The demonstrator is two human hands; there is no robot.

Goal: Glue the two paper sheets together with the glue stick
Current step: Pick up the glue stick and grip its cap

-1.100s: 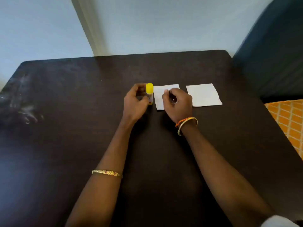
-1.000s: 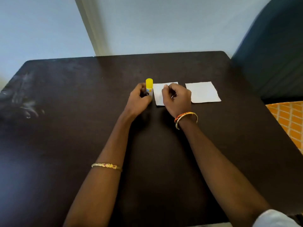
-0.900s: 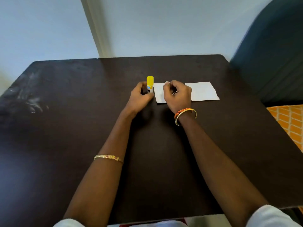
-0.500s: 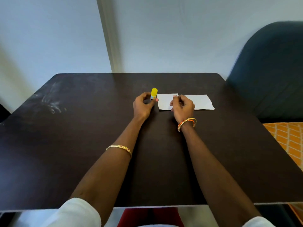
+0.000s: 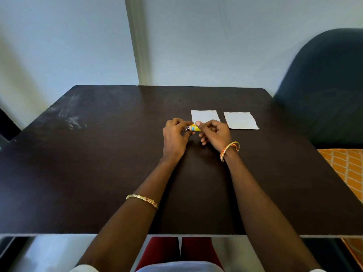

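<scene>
Two white paper sheets lie side by side on the dark table (image 5: 98, 173): the left sheet (image 5: 204, 115) just beyond my hands and the right sheet (image 5: 240, 120) farther right. The glue stick (image 5: 192, 128), yellow with a printed label, lies sideways between my hands, lifted off the table. My left hand (image 5: 174, 137) grips its body. My right hand (image 5: 215, 133) pinches its yellow end with thumb and fingers. The near edge of the left sheet is partly hidden by my right hand.
A dark blue chair back (image 5: 324, 85) stands at the right beyond the table. An orange patterned cloth (image 5: 347, 167) shows at the right edge. White smudges (image 5: 70, 118) mark the table's far left. A wall rises right behind the table.
The glue stick stood upright beside the left sheet; it is now tipped sideways and held by both hands. My right hand left the sheet and took the stick's yellow end. The view pulled back.
</scene>
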